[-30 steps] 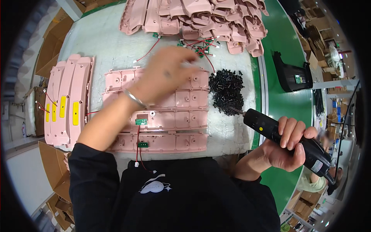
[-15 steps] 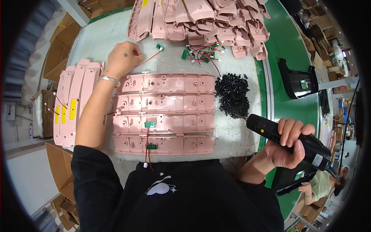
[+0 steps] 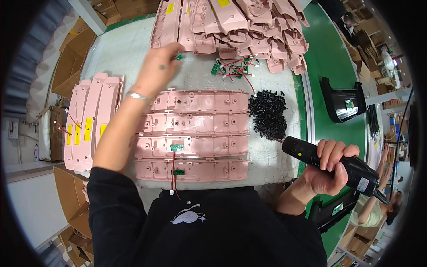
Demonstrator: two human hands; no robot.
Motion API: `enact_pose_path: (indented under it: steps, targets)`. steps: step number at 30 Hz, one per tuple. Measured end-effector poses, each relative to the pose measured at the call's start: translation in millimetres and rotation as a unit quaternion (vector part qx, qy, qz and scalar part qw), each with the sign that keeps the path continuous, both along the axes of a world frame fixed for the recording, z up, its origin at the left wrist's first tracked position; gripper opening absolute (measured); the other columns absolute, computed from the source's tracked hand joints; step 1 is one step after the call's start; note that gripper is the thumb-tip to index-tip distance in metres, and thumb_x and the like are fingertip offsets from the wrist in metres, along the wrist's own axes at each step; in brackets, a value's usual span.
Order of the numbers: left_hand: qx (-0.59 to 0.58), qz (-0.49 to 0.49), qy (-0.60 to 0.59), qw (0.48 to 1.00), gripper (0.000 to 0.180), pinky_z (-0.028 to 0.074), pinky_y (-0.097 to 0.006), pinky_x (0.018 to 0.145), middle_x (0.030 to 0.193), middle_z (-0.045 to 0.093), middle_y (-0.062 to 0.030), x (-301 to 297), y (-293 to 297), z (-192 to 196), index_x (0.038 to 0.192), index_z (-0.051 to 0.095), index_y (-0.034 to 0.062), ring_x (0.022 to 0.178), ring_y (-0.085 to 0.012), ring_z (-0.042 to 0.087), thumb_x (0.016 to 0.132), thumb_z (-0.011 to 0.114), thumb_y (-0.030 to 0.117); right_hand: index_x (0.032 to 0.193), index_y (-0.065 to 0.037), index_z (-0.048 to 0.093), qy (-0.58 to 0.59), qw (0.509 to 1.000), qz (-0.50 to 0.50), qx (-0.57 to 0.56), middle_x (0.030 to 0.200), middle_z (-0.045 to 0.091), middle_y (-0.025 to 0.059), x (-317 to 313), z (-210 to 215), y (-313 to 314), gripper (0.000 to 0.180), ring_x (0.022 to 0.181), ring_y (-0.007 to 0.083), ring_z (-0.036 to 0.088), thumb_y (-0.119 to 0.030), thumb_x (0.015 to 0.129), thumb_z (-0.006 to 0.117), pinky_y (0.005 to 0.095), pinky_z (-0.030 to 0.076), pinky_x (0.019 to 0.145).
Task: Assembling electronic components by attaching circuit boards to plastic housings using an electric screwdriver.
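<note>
In the head view, the left hand (image 3: 158, 70) has its fingers bent at a small green circuit board (image 3: 179, 57), just beyond the fingertips' side; whether it is pinched cannot be told. The right hand (image 3: 331, 168) wraps around a black electric screwdriver (image 3: 303, 151), its tip beside a pile of black screws (image 3: 268, 115). Four pink shells (image 3: 202, 123) lie between the forearms, nearer the person than the board.

Shells (image 3: 204, 123) pink, labels (image 3: 88, 129) yellow; circuit boards (image 3: 177, 147) green, wires (image 3: 173, 167) red; screwdriver (image 3: 307, 152), screws (image 3: 268, 113) black; shirt (image 3: 222, 236) black, white print (image 3: 187, 217).
</note>
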State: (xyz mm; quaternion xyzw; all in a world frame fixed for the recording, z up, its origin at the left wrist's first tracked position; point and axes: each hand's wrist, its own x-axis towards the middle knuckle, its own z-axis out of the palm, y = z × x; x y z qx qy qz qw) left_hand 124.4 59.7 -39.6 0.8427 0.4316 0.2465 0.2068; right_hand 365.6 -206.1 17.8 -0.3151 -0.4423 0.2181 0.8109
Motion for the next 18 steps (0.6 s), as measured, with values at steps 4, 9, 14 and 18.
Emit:
enact_pose_path:
  steps: [4, 9, 14, 18]
  targets:
    - [-0.044, 0.028, -0.158, 0.986, 0.024, 0.048, -0.025, 0.078, 0.094, 0.065, -0.0061, -40, -18, 38, 0.103, 0.059, 0.0030, 0.092, -0.0119, 0.061, 0.081, 0.060, -0.004, 0.097, -0.005, 0.044, 0.010, 1.000, 0.008, -0.002, 0.057, 0.040, -0.0007, -4, 0, 5, 0.026, 0.047, 0.0087, 0.038, -0.012, 0.073, 0.052, 0.0258, 0.035, 0.054]
    - [-0.037, 0.009, -0.198, 0.979, 0.025, 0.048, -0.021, 0.067, 0.091, 0.066, -0.0038, -80, -62, 73, 0.100, 0.062, 0.0012, 0.078, -0.0085, 0.059, 0.076, 0.067, 0.000, 0.098, -0.005, 0.045, -0.003, 0.999, 0.051, 0.003, 0.058, 0.041, -0.0011, -9, 3, 15, 0.026, 0.048, 0.0084, 0.039, -0.013, 0.074, 0.052, 0.0260, 0.035, 0.055]
    - [-0.070, -0.011, -0.140, 0.988, 0.022, 0.050, -0.021, 0.066, 0.090, 0.066, -0.0041, -97, -108, 80, 0.094, 0.065, 0.0016, 0.079, -0.0093, 0.061, 0.073, 0.068, -0.004, 0.100, -0.005, 0.044, -0.022, 0.994, 0.109, 0.012, 0.059, 0.041, -0.0017, -27, 7, 28, 0.028, 0.049, 0.0084, 0.040, -0.013, 0.073, 0.051, 0.0262, 0.034, 0.057]
    - [-0.196, -0.086, -0.155, 0.965, 0.020, 0.051, -0.026, 0.064, 0.089, 0.066, -0.0083, -82, -118, 57, 0.093, 0.062, -0.0029, 0.079, -0.0144, 0.064, 0.073, 0.067, -0.005, 0.097, -0.006, 0.047, -0.014, 0.984, 0.179, -0.005, 0.059, 0.040, -0.0054, -63, 12, 49, 0.026, 0.052, 0.0057, 0.040, -0.013, 0.073, 0.053, 0.0240, 0.031, 0.058]
